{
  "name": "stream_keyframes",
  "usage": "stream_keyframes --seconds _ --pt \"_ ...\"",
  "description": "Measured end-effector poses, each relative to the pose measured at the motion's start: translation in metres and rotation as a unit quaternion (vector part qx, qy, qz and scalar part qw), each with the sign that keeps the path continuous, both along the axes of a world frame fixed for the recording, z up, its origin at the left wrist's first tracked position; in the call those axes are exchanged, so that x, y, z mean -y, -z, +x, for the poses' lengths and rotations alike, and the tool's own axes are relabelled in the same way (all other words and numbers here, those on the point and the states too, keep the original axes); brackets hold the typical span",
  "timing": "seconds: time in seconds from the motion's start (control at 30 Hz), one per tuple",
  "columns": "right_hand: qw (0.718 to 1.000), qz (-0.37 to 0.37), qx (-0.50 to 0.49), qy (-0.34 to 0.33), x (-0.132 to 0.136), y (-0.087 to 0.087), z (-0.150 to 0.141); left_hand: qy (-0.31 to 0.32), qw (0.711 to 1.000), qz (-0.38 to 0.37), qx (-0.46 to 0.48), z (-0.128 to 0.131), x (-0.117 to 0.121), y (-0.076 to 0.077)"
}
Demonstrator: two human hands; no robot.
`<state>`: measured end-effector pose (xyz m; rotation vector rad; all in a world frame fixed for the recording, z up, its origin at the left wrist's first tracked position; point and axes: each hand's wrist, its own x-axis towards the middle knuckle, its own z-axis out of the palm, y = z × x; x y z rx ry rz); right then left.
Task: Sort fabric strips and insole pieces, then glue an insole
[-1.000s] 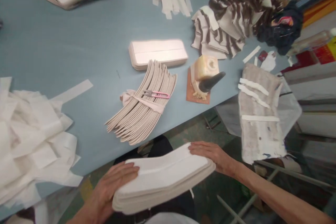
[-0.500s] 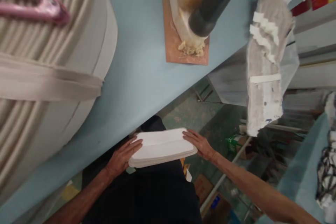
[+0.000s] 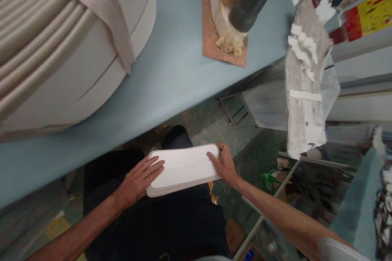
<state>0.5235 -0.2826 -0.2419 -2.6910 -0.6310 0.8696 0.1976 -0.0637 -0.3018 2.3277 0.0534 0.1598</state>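
Round swings the right hand [image 3: 226,166], its thumb now on top, gripping one end of the white stack [image 3: 185,167]! At the other end the left hand [image 3: 139,179] holds on, fingers on top, thumb hidden. It's all above the lap [image 3: 171,220]; uneven pressure could let layers slide apart. Green box [image 3: 271,180] lettering? Unreadable.
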Motion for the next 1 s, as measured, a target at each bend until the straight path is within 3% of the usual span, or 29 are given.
stream_keyframes --seconds 0.17,0.33,0.4,0.5,0.6,0.7,0.87,1.0 --pt "0.998 -0.016 -0.036 0.040 0.001 -0.002 -0.005 -0.004 0.994 -0.035 -0.099 -0.019 0.015 -0.035" --pt "0.998 -0.006 -0.052 0.033 -0.002 -0.010 -0.004 -0.004 0.969 -0.134 -0.206 -0.016 0.016 -0.057" --pt "0.998 -0.003 -0.044 0.034 -0.001 -0.010 -0.007 -0.071 0.958 -0.178 -0.214 -0.001 0.020 -0.063" --pt "0.999 0.005 -0.034 0.038 0.005 -0.006 -0.011 -0.291 0.916 -0.182 -0.205 0.033 0.037 -0.067" --pt "0.999 0.013 -0.027 0.046 0.012 -0.002 -0.014 -0.417 0.867 -0.165 -0.215 0.060 0.052 -0.061" --pt "0.999 0.020 -0.022 0.045 0.014 -0.004 -0.015 -0.492 0.799 -0.211 -0.274 0.064 0.055 -0.045" --pt "0.999 0.019 -0.030 0.033 0.015 -0.013 -0.012 -0.544 0.690 -0.322 -0.353 0.051 0.057 -0.022" --pt "0.993 -0.018 -0.091 0.075 0.016 0.008 -0.010 -0.589 0.652 -0.308 -0.364 0.051 0.073 -0.012"
